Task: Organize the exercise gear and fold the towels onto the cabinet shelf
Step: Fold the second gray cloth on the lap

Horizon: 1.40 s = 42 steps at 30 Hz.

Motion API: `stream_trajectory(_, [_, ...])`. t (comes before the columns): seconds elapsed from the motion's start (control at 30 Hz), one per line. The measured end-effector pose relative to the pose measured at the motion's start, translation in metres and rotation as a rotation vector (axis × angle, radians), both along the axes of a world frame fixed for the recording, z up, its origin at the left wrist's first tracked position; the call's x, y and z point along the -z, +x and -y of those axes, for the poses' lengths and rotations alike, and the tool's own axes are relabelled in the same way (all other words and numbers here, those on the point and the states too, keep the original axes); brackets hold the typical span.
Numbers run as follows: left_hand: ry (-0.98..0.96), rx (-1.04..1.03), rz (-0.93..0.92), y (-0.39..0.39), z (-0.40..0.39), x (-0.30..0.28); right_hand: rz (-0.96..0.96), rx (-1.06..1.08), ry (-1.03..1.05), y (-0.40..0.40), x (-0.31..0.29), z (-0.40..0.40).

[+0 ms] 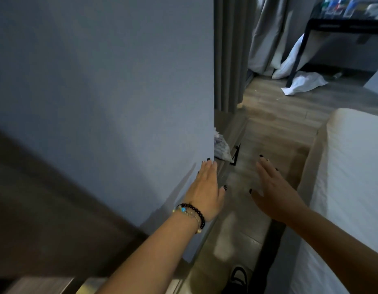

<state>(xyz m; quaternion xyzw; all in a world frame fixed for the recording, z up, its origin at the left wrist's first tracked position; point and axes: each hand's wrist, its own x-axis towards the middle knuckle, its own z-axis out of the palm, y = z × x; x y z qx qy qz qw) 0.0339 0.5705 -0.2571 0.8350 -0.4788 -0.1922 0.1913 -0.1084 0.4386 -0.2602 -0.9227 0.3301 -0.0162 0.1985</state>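
Only white towel (304, 82), crumpled, on floor (275, 115)

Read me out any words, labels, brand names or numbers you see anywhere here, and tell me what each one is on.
None can be read.
Coloured items on the black table, far right: too blurred to read.
Wall, white cloth on the floor, bracelets: no text.
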Motion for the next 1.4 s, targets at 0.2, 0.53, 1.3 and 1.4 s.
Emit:
stream_trajectory(0.2, [0.017,-0.158,-0.163,0.009,0.068,0.019,-0.113,-0.060,0.058,0.027,0.007,0.077])
stream_trajectory(0.53, [0.010,-0.245,-0.289,0.028,0.177,0.044,-0.173,-0.144,0.104,0.055,0.023,0.177])
stream_trajectory(1.3, [-0.063,-0.694,-0.468,0.138,0.308,0.132,-0.267,-0.367,0.301,0.192,0.087,0.357])
stream_trajectory(1.4, [-0.042,-0.754,-0.554,0.144,0.324,0.140,-0.317,-0.449,0.302,0.211,0.097,0.379])
